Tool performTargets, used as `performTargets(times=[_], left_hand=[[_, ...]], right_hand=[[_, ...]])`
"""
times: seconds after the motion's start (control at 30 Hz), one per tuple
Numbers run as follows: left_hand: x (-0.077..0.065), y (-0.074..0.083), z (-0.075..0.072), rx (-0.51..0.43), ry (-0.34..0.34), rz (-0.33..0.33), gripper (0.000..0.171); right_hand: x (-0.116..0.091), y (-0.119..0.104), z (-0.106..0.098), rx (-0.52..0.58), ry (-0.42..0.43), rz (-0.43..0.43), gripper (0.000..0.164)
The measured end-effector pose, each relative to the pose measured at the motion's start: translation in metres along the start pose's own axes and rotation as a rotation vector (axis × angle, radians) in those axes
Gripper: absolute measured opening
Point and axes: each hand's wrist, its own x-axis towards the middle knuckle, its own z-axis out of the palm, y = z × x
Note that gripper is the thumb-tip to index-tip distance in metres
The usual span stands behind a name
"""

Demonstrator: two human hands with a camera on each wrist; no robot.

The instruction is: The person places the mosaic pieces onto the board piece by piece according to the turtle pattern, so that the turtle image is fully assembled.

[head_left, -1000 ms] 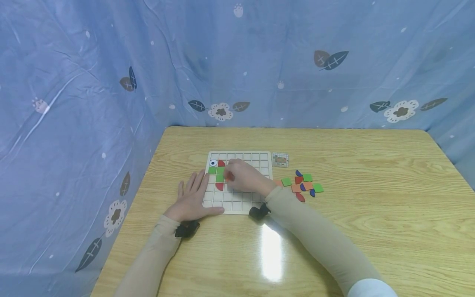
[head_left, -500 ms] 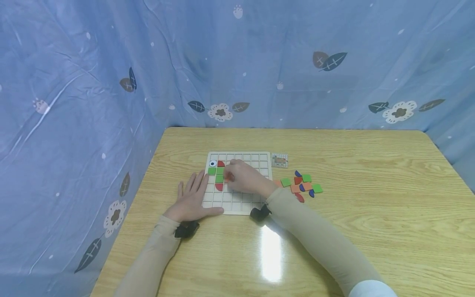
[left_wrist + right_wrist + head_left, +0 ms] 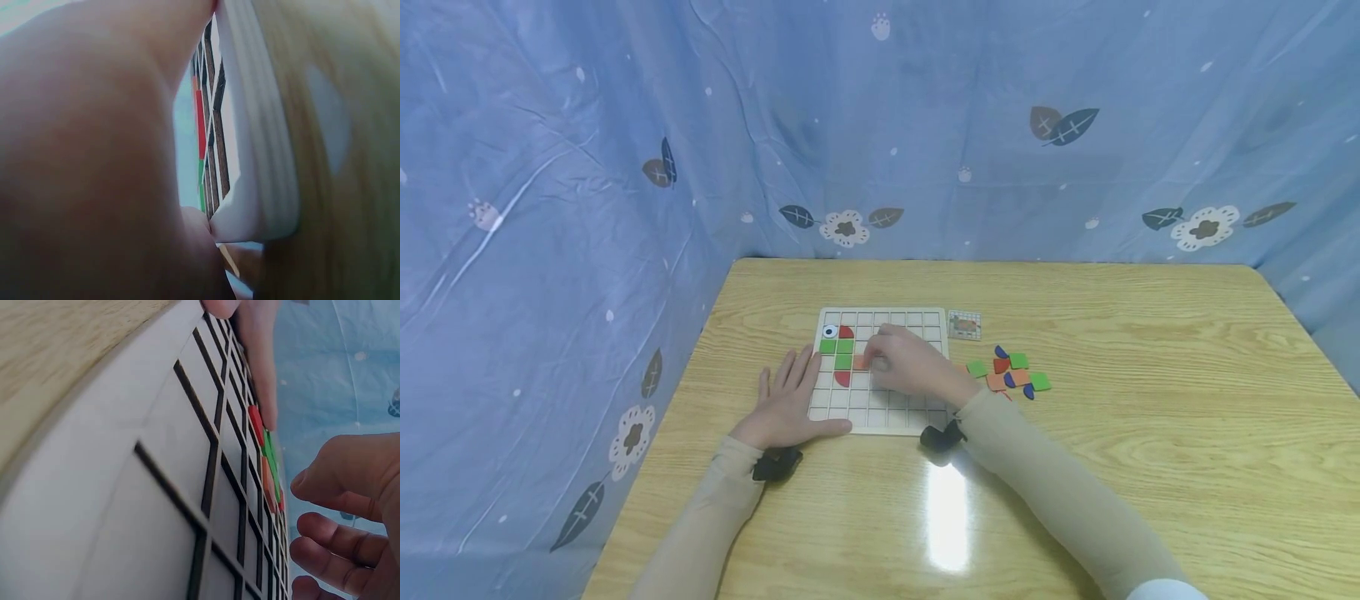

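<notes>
A white grid board [image 3: 868, 417] lies on the table. My left hand [image 3: 786, 412] rests with spread fingers along its left edge, thumb at the near edge. On the board sit an eye tile [image 3: 830, 332], several green squares [image 3: 843, 362], a red rounded piece [image 3: 847, 332] above and another red piece [image 3: 842, 378] below. An orange square [image 3: 861, 362] lies beside the middle green one. Just right of it hovers my right hand [image 3: 910, 360], fingers loosely bent; in the right wrist view its thumb [image 3: 319, 475] stands apart from the fingers with nothing between.
Right of the board is a small pattern card [image 3: 965, 325]. Loose pieces lie below it: green squares [image 3: 1039, 382], orange squares [image 3: 996, 382], blue rounded pieces [image 3: 1002, 352] and red ones [image 3: 1002, 366]. A blue patterned curtain [image 3: 925, 167] hangs behind the wooden table [image 3: 1112, 333].
My right hand has let go of the orange square and drawn back a little to the right, so the square shows on the board. The left hand has stayed in place.
</notes>
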Motion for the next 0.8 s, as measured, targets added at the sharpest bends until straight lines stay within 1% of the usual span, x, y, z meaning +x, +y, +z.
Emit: performTargets(times=[0.17,0.37,0.47,0.63,0.8], left_hand=[[0.000,0.001,0.000,-0.004,-0.002,-0.001,0.131],[0.000,0.000,0.001,-0.011,0.001,-0.002,0.131],[0.001,0.000,0.001,-0.010,0.004,0.000,0.130],[-0.001,0.005,-0.004,-0.007,-0.002,0.012,0.131],[-0.002,0.007,-0.007,-0.001,-0.008,0.013,0.131]], right_hand=[[-0.012,0.006,-0.004,-0.006,0.012,0.030,0.025],[-0.029,0.016,-0.011,-0.016,0.059,0.004,0.024],[-0.038,0.021,-0.017,-0.007,0.063,0.011,0.024],[-0.053,0.030,-0.029,0.010,0.055,0.043,0.026],[-0.064,0.040,-0.036,-0.019,0.091,0.021,0.023]])
